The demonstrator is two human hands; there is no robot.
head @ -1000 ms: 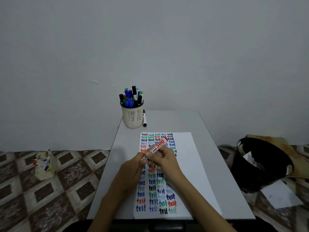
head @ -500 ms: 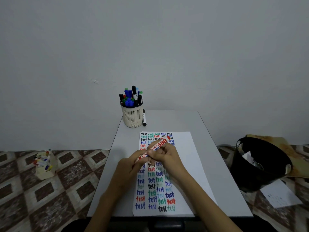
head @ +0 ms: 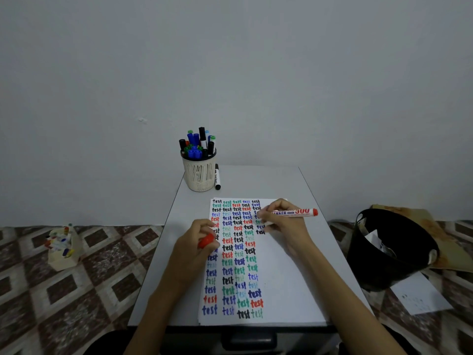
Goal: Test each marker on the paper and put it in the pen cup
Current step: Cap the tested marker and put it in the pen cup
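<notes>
On the surface (head: pixel 294 183) the paper (head: pixel 286 278) lay near the cup (head: pixel 201 175), right hand (head: pixel 286 226) fingers clamped on the red marker (head: pixel 294 212) over the paper, left hand (head: pixel 194 242) fingers curled round its cap (head: pixel 206 241); testing step, I judged, next needing a written stroke, then recapping

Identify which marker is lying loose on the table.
The black-capped marker lying flat beside the pen cup, on its right in the picture. The rest stand in the cup, except the red marker held in the right hand.
</notes>
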